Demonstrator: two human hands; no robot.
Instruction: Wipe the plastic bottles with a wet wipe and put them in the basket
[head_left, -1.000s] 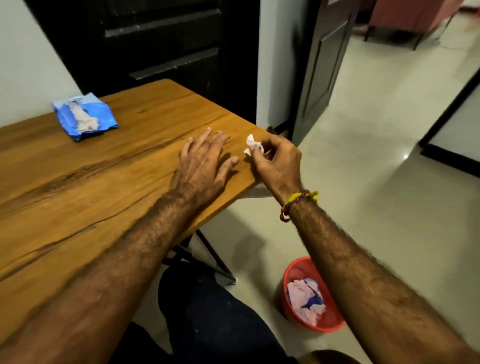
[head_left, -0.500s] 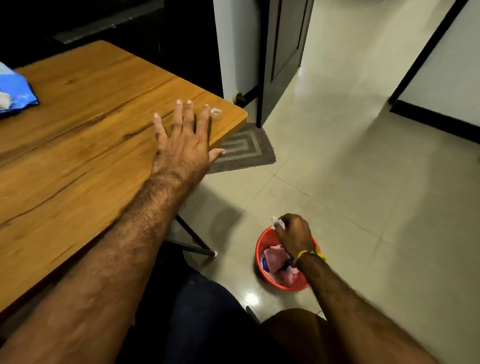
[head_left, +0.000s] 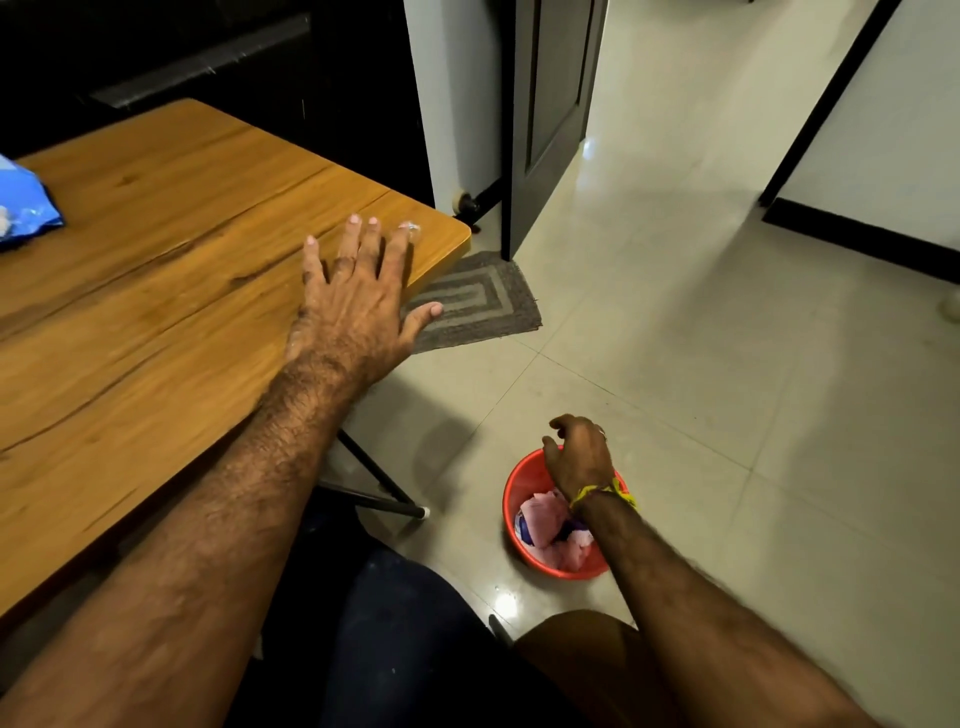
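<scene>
Bottom of frame: dark-clad lap, both forearms reaching in. Pale tiled floor (head_left: 675, 364), glossy, fills the right. Lower centre-right, red basket (head_left: 511, 499) on the floor with pink and purple crumpled stuff in it; no bottles clearly made out. Right hand (head_left: 579, 457) hangs just over the basket's far rim, fingers loosely curled downward, nothing seen in them. Left hand (head_left: 358, 296) lies flat on the wooden tabletop (head_left: 156, 270) near its right corner, fingers straight and spread. Blue wipes pack (head_left: 23, 208) at left edge. Grey mat (head_left: 483, 301) beyond the corner, dark door (head_left: 550, 104) upper centre.
</scene>
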